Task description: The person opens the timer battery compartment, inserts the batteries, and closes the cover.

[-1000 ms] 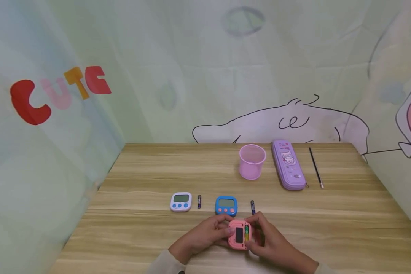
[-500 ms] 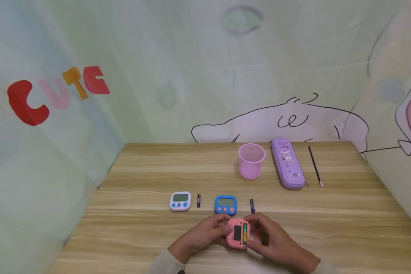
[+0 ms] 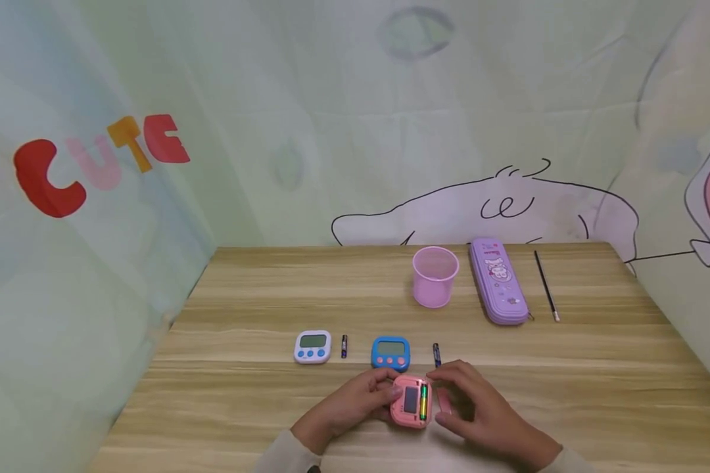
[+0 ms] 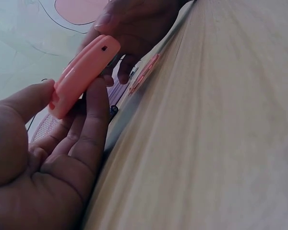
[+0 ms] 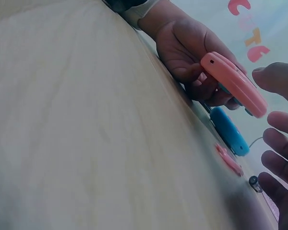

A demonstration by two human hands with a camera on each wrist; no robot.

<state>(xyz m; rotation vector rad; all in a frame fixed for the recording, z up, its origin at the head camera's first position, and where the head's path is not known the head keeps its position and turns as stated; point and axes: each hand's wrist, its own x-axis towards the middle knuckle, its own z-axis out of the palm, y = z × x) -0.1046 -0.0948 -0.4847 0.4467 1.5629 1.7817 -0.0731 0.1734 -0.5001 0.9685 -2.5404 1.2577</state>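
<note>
My left hand (image 3: 352, 404) pinches a pink digital timer (image 3: 411, 400) between thumb and fingers, its back facing up. A green and yellow battery (image 3: 423, 402) lies in the uncovered battery slot. In the left wrist view, the timer (image 4: 84, 72) is tilted and raised over the table. My right hand (image 3: 488, 414) is beside the timer's right edge, thumb and fingers spread, holding nothing. Under it, on the table, lies the pink battery cover (image 5: 229, 159). A blue timer (image 3: 390, 353) sits just beyond the pink one, and a dark battery (image 3: 436, 355) lies beyond my right fingers.
On the wooden table (image 3: 242, 407), a white timer (image 3: 313, 347) and another dark battery (image 3: 344, 347) lie to the left. Farther back stand a pink cup (image 3: 434, 289), a purple pencil case (image 3: 498, 282) and a black pencil (image 3: 546, 286). A printed curtain hangs behind.
My right hand has drawn away from the timer to the right, its fingers and thumb parting. The battery in the slot and the cover on the table show more fully. My left hand keeps its grip.
</note>
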